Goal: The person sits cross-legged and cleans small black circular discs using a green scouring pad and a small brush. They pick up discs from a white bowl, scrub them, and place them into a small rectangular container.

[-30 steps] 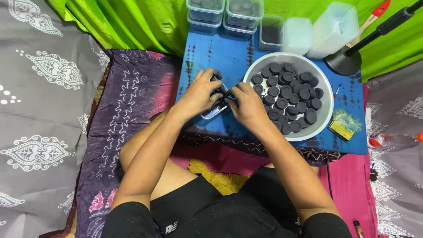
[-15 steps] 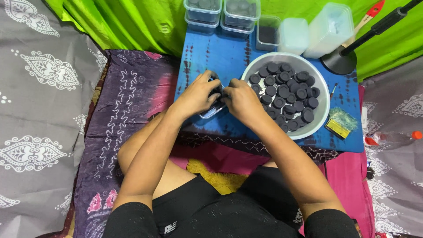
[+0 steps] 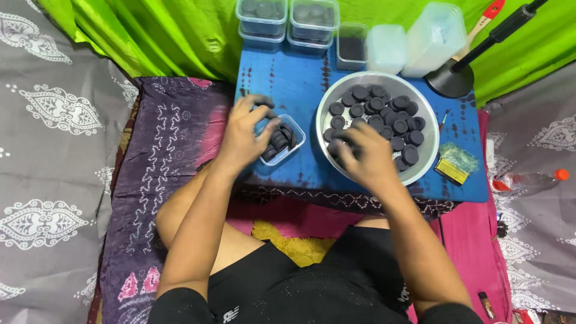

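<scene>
While the left hand (image 3: 243,129) has its grip clamped on a dark disc (image 3: 262,102) above the small clear tub (image 3: 282,140), the right hand (image 3: 367,155) reaches among discs in the metal bowl (image 3: 377,81); its grip I cannot tell.

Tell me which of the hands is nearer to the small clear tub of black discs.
Left. The left hand rests on the small clear tub, fingers curled over its rim. The right hand is off to the side, reaching into the metal bowl.

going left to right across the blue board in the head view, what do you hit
left hand → small clear tub of dark discs → right hand, reaching into the round metal bowl of dark discs → yellow and green packet
</scene>
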